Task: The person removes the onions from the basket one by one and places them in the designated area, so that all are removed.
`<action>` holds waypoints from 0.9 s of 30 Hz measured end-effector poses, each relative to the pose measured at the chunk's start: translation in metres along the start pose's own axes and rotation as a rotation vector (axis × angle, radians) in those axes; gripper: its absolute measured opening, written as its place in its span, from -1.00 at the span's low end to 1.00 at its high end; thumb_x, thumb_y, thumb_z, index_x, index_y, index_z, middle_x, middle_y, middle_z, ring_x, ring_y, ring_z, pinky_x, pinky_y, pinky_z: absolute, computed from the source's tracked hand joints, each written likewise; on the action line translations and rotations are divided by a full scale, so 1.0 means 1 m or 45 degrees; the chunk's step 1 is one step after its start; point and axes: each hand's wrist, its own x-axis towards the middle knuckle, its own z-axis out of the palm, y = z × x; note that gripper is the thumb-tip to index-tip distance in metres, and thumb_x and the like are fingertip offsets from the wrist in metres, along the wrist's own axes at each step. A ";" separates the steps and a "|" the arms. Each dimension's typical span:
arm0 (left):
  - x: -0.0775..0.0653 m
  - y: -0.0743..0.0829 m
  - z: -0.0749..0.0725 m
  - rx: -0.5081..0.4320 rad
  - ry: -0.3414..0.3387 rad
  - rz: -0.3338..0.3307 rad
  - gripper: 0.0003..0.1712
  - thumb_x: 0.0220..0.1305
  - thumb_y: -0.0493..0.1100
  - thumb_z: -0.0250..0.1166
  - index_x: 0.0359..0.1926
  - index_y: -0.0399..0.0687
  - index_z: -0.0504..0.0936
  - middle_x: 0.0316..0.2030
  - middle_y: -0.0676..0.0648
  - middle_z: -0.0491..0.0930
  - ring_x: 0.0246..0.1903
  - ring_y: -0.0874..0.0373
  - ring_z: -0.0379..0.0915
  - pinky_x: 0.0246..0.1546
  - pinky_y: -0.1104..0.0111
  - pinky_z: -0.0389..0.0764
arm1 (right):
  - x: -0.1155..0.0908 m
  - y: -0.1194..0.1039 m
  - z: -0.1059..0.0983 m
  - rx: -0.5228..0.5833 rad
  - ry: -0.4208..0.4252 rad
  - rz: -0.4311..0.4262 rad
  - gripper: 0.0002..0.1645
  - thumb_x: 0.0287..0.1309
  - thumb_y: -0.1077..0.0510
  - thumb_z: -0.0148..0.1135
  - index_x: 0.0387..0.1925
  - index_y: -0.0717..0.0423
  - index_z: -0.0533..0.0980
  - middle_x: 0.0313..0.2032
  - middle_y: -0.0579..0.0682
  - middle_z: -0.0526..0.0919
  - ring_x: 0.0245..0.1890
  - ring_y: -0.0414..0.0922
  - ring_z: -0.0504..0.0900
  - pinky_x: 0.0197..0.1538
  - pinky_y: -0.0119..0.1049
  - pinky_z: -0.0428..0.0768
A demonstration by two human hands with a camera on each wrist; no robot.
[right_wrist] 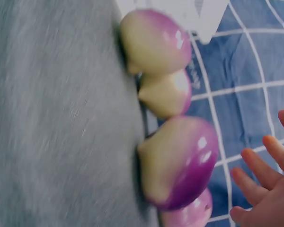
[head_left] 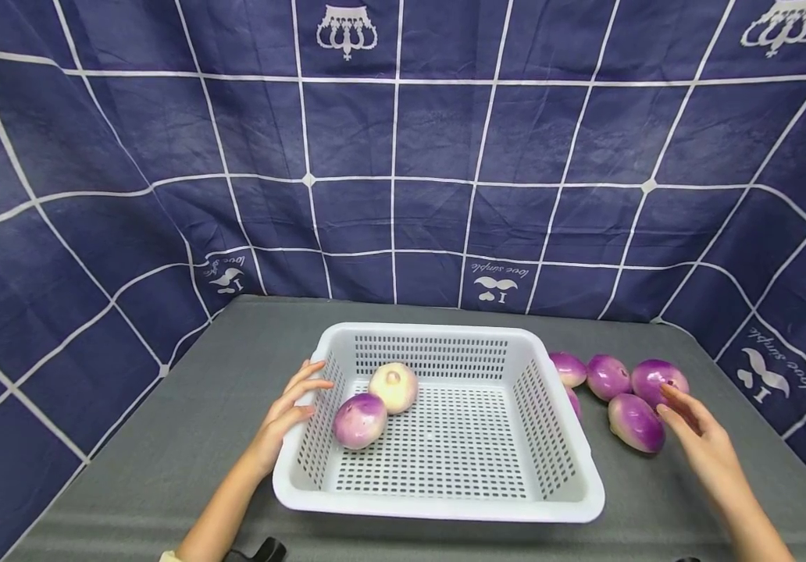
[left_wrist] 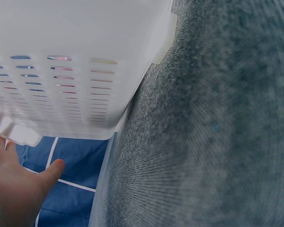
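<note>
While the L hand [head_left: 282,417], fingers spread, is at a white perforated plastic basket [head_left: 438,508], the R hand [head_left: 707,441], fingers apart, hovers by glossy purple-and-cream round turnips [head_left: 636,424] R of it: prob. reach stage; next needs a grip round one.

Purple-white turnips [head_left: 361,421] in and beside white basket [head_left: 438,507]

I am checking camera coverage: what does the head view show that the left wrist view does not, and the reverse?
Only the head view: the right hand and the purple vegetables beside the white basket.
Only the left wrist view: the outer face of the basket's slotted wall.
Both: the left hand, the basket, the blue cloth and the gray table.
</note>
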 end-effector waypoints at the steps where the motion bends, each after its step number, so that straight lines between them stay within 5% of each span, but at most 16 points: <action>1: 0.000 0.000 0.000 0.002 0.001 0.001 -0.57 0.08 -0.34 -0.08 0.00 -0.41 0.42 0.30 0.03 0.13 0.38 0.36 -0.38 0.27 -0.04 -0.47 | 0.002 0.004 0.000 0.012 0.017 -0.051 -0.46 0.25 0.17 -0.02 0.26 0.07 0.24 0.02 -0.56 0.38 -0.02 -0.71 0.31 -0.07 -0.81 0.24; 6: 0.001 0.000 0.000 -0.011 -0.002 -0.008 -0.58 0.09 -0.34 -0.08 0.00 -0.36 0.44 0.31 0.03 0.13 0.37 0.39 -0.38 0.27 -0.04 -0.49 | 0.011 0.029 0.004 0.073 0.029 -0.144 -0.51 0.25 0.15 -0.01 0.20 0.18 0.30 0.00 -0.45 0.51 0.00 -0.58 0.43 -0.04 -0.78 0.29; 9: 0.000 0.000 0.000 -0.013 -0.001 -0.014 -0.57 0.08 -0.35 -0.08 0.00 -0.40 0.42 0.31 0.02 0.12 0.38 0.39 -0.39 0.27 -0.06 -0.50 | 0.011 0.019 0.010 0.136 -0.010 -0.190 -0.54 0.24 0.22 -0.02 0.17 0.23 0.32 0.01 -0.30 0.56 -0.01 -0.49 0.47 -0.03 -0.74 0.31; 17: -0.002 0.000 0.000 -0.021 0.006 -0.014 -0.57 0.08 -0.34 -0.08 0.00 -0.37 0.43 0.30 0.07 0.13 0.38 0.37 -0.39 0.27 -0.06 -0.51 | -0.005 -0.097 0.029 0.022 -0.130 -0.304 -0.64 0.22 0.31 -0.04 0.05 0.28 0.41 -0.13 -0.50 0.55 -0.09 -0.59 0.48 -0.06 -0.77 0.32; 24: -0.001 0.001 -0.001 -0.003 0.008 -0.016 -0.58 0.08 -0.35 -0.08 0.00 -0.40 0.43 0.30 0.05 0.13 0.38 0.38 -0.39 0.26 -0.10 -0.49 | 0.005 -0.137 0.049 0.193 -0.286 -0.392 -0.65 0.19 0.39 -0.04 0.02 0.41 0.37 -0.16 -0.38 0.58 -0.13 -0.49 0.54 -0.06 -0.71 0.40; 27: 0.000 0.002 0.000 -0.008 0.003 -0.026 -0.57 0.09 -0.34 -0.08 0.00 -0.42 0.41 0.31 0.05 0.13 0.37 0.41 -0.39 0.25 -0.11 -0.49 | 0.010 -0.150 0.058 0.163 -0.346 -0.417 -0.65 0.19 0.36 -0.03 0.02 0.41 0.37 -0.15 -0.40 0.57 -0.13 -0.46 0.55 -0.06 -0.69 0.42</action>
